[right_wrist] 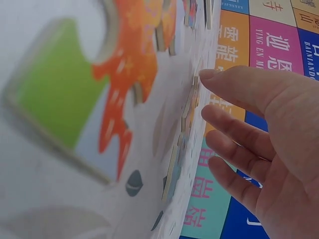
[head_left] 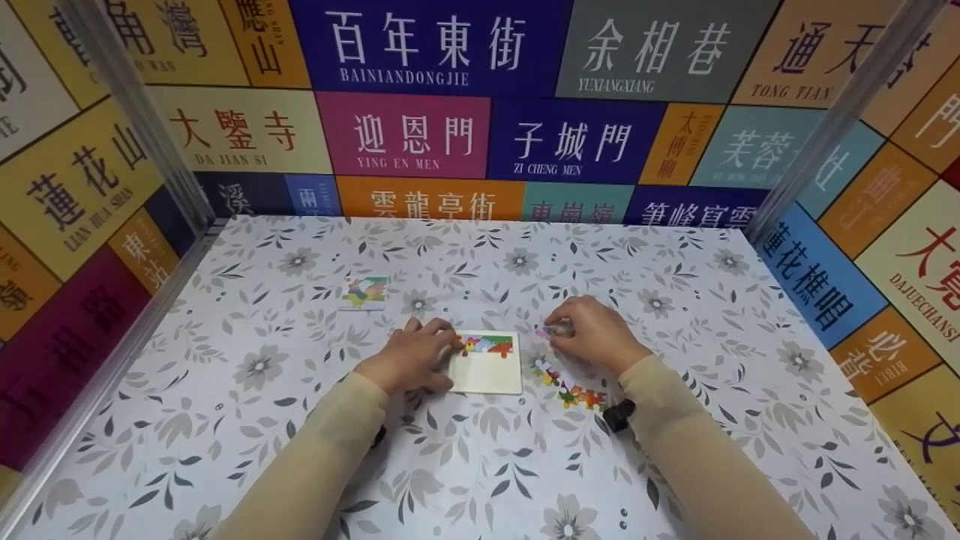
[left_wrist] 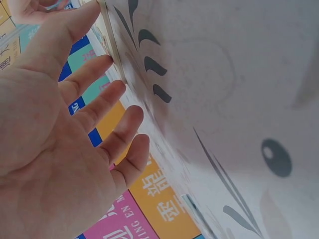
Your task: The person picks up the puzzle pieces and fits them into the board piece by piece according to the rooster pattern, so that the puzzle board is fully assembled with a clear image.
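A shallow cream puzzle board (head_left: pixel 486 375) lies on the table, with joined colourful pieces (head_left: pixel 491 346) along its far edge. My left hand (head_left: pixel 411 356) rests at the board's left side; in the left wrist view its thumb and index fingertip meet the board's edge, the other fingers loosely spread. To the right of the board, my right hand (head_left: pixel 592 334) is low over the table, its fingertips at small pink and grey puzzle pieces (head_left: pixel 541 330). The right wrist view shows thumb and fingers apart, holding nothing I can see. Nearer me lie several loose puzzle pieces (head_left: pixel 574 390), orange, green and yellow.
A small square picture card (head_left: pixel 364 293) lies to the left, beyond the left hand. The table (head_left: pixel 480 480) has a white cloth with grey flowers and leaves. Walls of coloured sign panels (head_left: pixel 405 135) stand at the back and sides.
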Demonstrator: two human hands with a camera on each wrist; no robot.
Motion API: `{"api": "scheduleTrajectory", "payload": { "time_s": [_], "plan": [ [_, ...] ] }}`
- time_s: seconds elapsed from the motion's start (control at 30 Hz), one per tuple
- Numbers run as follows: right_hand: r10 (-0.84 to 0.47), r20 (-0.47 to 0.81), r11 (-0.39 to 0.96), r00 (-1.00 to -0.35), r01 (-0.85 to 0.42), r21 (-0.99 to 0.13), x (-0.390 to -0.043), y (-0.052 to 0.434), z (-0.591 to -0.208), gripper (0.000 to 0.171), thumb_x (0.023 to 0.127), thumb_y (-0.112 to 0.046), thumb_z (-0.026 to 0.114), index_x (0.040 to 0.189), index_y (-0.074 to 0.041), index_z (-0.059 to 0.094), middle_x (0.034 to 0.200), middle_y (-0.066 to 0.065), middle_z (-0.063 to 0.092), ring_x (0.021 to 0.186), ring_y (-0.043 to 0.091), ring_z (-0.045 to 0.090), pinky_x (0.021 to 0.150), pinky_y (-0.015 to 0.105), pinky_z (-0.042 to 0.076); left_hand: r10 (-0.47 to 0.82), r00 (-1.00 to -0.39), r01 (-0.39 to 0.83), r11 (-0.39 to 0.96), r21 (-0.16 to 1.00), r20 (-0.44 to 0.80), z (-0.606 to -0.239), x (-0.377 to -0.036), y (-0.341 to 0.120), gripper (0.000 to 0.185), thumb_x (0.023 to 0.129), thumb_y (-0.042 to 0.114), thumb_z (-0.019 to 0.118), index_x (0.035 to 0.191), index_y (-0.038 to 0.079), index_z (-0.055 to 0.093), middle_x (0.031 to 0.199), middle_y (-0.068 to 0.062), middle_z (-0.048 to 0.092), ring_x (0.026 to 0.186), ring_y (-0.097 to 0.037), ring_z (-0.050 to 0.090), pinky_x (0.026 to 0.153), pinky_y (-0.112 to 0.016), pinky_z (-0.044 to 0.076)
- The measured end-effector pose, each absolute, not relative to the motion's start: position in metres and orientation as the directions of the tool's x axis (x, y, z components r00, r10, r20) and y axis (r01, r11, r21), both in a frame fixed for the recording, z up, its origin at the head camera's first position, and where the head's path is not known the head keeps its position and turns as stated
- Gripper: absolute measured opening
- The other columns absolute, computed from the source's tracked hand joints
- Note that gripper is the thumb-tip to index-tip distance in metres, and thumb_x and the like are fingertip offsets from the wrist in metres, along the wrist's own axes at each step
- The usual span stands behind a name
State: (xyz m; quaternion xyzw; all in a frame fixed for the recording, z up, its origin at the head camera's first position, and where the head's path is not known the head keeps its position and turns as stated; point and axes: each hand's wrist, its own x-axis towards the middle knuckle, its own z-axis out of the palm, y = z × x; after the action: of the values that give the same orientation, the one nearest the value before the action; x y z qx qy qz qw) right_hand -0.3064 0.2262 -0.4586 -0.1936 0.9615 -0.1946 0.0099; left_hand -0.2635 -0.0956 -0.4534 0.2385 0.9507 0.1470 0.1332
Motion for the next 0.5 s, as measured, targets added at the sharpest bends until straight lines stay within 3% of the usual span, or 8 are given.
{"api": "scheduleTrajectory", "payload": {
  "time_s": [0.5],
  "plan": [
    [-0.399,0.069,0.841,-0.914,-0.395,-0.370,-0.3070,0.2277,-0.4615,0.025,0.086,-0.024,0.084,0.109,-0.016,0.080,0.108,0.003,0.074,0.107,0.025,0.066,0.098,0.047,0.053,0.503,-0.850,0.425,0.831,0.359,-0.157,-0.4518,-0.2610,-0.0951,0.057,0.087,0.030,0.084,0.137,0.020,0.059,0.152,-0.007,0.049,0.125,-0.038,0.047,0.105,-0.060,0.041]
  ]
}}
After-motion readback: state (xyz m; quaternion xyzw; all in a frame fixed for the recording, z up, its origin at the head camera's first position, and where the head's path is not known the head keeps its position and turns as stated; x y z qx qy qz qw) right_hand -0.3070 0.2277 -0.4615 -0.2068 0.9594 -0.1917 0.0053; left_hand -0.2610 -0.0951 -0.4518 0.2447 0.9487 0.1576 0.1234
